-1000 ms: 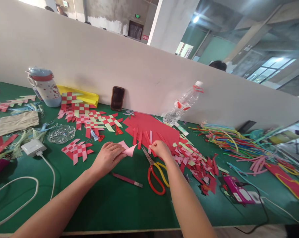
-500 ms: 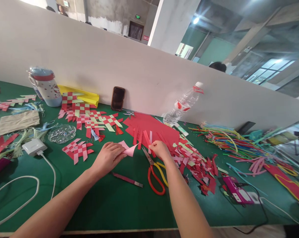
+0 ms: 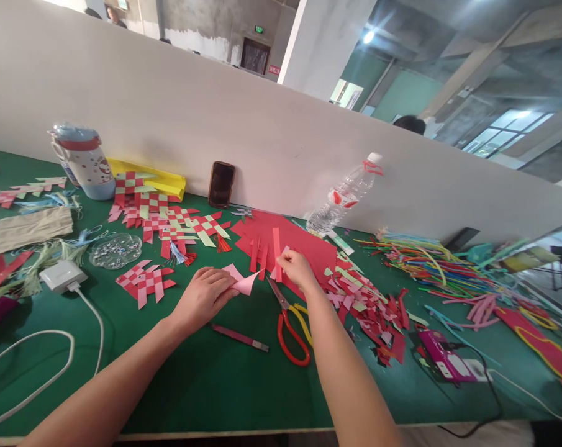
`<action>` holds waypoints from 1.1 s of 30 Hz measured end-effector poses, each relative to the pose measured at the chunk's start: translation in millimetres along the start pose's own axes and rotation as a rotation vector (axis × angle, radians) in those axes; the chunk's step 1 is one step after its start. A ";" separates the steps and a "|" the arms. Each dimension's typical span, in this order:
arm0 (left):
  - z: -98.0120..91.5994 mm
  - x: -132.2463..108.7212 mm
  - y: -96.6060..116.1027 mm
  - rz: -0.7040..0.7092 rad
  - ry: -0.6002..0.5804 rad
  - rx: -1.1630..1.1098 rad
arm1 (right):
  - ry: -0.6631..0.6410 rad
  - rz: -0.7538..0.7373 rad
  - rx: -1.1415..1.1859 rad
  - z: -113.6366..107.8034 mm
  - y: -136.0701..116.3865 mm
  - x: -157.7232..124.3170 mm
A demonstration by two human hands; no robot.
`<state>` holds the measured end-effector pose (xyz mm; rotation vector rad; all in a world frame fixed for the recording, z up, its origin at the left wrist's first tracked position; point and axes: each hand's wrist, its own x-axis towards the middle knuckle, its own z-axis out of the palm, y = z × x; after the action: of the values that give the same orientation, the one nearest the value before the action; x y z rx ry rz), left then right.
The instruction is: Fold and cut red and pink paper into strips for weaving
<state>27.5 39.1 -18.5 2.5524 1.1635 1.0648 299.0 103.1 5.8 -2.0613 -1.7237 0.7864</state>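
My left hand (image 3: 207, 292) is closed on a pink paper piece (image 3: 244, 284), which is folded and sticks out past the fingertips to the right. Just above the scissors, my right hand (image 3: 295, 268) pinches a narrow red paper strip (image 3: 276, 245). A pink strip (image 3: 274, 273) shows behind it, partly hidden by the fingers, and I cannot tell if it is held too. Red-and-yellow-handled scissors (image 3: 294, 338) lie below the right hand, blades toward the red strips. A slim purple tool with a metal tip (image 3: 241, 337) rests between my forearms.
Red paper sheets (image 3: 303, 239) lie ahead, paper scraps (image 3: 369, 310) to the right. Woven paper fish (image 3: 153, 214) are piled at the left, near a dish of small eyes (image 3: 116, 251). A phone (image 3: 222, 184) and a water bottle (image 3: 343, 195) lean on the partition.
My right hand has shifted slightly up and left. The red strip at its fingertips has turned more upright, and the pink strip beside it now tilts behind it. My left hand stays put.
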 end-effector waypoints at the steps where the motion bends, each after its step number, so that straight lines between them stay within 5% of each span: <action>1: 0.3 -0.1 -0.3 -0.001 0.003 0.001 | -0.009 -0.007 0.029 2.9 -3.3 3.5; 11: -0.6 0.9 -1.1 -0.002 0.012 0.009 | -0.048 -0.050 0.216 29.7 -25.4 21.1; 22: 3.0 -1.2 -1.4 0.017 0.005 -0.008 | 0.134 0.107 -0.021 -51.1 43.7 3.0; 27: 2.8 -0.4 -1.6 0.026 0.014 0.004 | 0.183 0.168 -0.147 -57.1 53.0 2.7; 33: 1.3 0.3 -0.5 0.036 0.025 0.014 | 0.177 0.043 -0.154 -41.6 20.7 -11.6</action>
<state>28.2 39.8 -19.5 2.5878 1.1385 1.1034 339.2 91.3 28.9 -2.2013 -1.6935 0.4800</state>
